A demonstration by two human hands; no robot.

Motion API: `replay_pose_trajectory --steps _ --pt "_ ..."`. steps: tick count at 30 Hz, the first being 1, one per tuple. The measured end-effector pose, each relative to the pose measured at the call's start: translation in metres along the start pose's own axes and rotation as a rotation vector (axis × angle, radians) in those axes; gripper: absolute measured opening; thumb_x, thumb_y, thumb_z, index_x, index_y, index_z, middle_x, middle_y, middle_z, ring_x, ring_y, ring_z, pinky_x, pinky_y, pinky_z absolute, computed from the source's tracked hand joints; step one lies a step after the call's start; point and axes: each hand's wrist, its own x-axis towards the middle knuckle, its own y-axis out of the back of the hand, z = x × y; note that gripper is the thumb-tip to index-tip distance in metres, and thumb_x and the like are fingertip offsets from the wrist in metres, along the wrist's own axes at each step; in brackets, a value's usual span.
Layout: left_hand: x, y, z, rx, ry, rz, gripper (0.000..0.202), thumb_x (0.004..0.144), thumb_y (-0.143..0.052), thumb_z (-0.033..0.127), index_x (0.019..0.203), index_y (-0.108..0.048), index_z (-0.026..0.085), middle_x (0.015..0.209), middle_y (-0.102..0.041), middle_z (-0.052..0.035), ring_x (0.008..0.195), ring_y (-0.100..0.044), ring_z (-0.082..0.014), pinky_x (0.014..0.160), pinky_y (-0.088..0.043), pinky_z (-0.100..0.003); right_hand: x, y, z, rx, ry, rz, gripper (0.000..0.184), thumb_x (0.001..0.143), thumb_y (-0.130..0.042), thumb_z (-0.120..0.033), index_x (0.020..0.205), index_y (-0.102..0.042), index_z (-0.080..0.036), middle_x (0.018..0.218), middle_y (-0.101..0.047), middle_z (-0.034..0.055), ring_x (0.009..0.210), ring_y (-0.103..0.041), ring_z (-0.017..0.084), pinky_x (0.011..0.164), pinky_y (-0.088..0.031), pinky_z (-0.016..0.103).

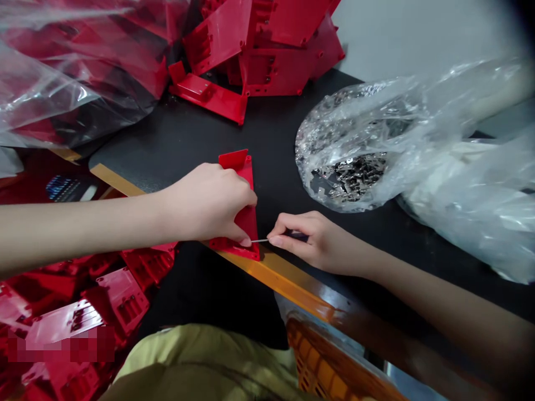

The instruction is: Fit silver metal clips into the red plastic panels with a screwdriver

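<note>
I'd keep my left hand (204, 203) clamped over the red plastic bracket (247, 223), holding it steady on the black bench (184, 133), my right hand (317, 242) pinching the thin metal pin (259, 240) level at its edge.

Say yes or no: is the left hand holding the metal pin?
No, the left hand grips the red plastic piece, while the right hand pinches the thin metal pin.

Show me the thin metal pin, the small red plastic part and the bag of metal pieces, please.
Metal pin (259, 240), head view, point on its bare shaft.
Red plastic part (234, 160), head view, point on its upper end.
Bag of metal pieces (349, 178), head view, point on the clear plastic over the pieces.
</note>
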Motion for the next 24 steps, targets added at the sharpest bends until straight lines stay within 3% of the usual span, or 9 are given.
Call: replay_pose_trajectory --steps 3,7,10,15,17,19,22,24 --pt "0.003 -0.003 -0.002 -0.049 0.025 -0.009 0.038 0.07 -0.076 0.051 0.094 -0.068 0.024 0.09 -0.073 -0.001 0.075 -0.066 -0.0218 0.054 -0.028 -0.026 0.004 0.006 -0.003 0.128 -0.17 -0.101 0.022 0.093 -0.055 -0.033 0.079 -0.061 -0.017 0.061 -0.052 -0.0049 0.053 -0.04 0.006 0.051 -0.029 0.022" --pt "0.011 -0.014 -0.009 -0.128 0.035 -0.034 0.047 0.064 -0.077 0.056 0.095 -0.065 0.024 0.088 -0.07 0.002 0.067 -0.061 -0.0167 0.054 -0.028 -0.024 0.014 0.012 -0.004 0.329 -0.368 -0.207 0.023 0.086 -0.06 -0.036 0.074 -0.058 -0.017 0.063 -0.057 -0.0029 0.057 -0.045 0.008 0.053 -0.033 0.021" --pt "0.017 -0.025 -0.014 -0.21 0.001 0.011 0.046 0.061 -0.08 0.052 0.094 -0.063 0.023 0.082 -0.067 0.0028 0.066 -0.06 -0.0152 0.055 -0.03 -0.023 0.023 0.015 -0.006 0.441 -0.49 -0.291 0.024 0.081 -0.065 -0.038 0.073 -0.059 -0.016 0.06 -0.059 -0.0024 0.051 -0.038 0.007 0.047 -0.027 0.02" --pt "0.013 -0.037 -0.021 -0.375 -0.044 0.105 0.047 0.061 -0.082 0.048 0.093 -0.062 0.02 0.081 -0.064 0.002 0.068 -0.059 -0.0143 0.059 -0.037 -0.022 0.016 0.012 -0.006 0.513 -0.548 -0.23 0.026 0.082 -0.068 -0.039 0.076 -0.055 -0.017 0.063 -0.061 -0.0028 0.046 -0.033 0.005 0.041 -0.024 0.018" --pt "0.0 -0.041 -0.022 -0.489 -0.091 0.219 0.042 0.069 -0.078 0.047 0.096 -0.061 0.019 0.088 -0.064 0.0001 0.075 -0.06 -0.0147 0.064 -0.043 -0.022 0.004 0.012 -0.004 0.601 -0.562 -0.184 0.027 0.085 -0.065 -0.04 0.077 -0.051 -0.018 0.064 -0.059 -0.0031 0.046 -0.034 0.004 0.04 -0.024 0.017" --pt "-0.018 -0.051 -0.023 -0.563 -0.103 0.445 0.035 0.081 -0.071 0.043 0.103 -0.059 0.018 0.098 -0.064 -0.003 0.087 -0.062 -0.0162 0.074 -0.05 -0.026 -0.012 0.014 -0.002 0.72 -0.508 -0.129 0.023 0.087 -0.062 -0.039 0.084 -0.054 -0.018 0.072 -0.061 -0.0009 0.048 -0.04 0.005 0.04 -0.029 0.017" --pt "-0.048 -0.074 -0.023 -0.425 -0.031 0.826 0.02 0.089 -0.064 0.029 0.106 -0.059 0.02 0.1 -0.065 -0.0052 0.095 -0.063 -0.0173 0.085 -0.054 -0.032 -0.035 0.017 -0.005 0.722 -0.37 0.031 0.024 0.089 -0.062 -0.033 0.108 -0.063 -0.02 0.095 -0.069 0.0062 0.059 -0.058 0.009 0.049 -0.049 0.022" --pt "-0.063 -0.093 -0.021 -0.307 -0.149 0.953 0.021 0.086 -0.068 0.023 0.106 -0.06 0.021 0.095 -0.068 -0.0029 0.091 -0.066 -0.016 0.09 -0.056 -0.034 -0.047 0.016 -0.012 0.562 -0.321 0.152 0.029 0.091 -0.06 -0.032 0.118 -0.064 -0.023 0.1 -0.073 0.0064 0.06 -0.063 0.01 0.054 -0.054 0.023"
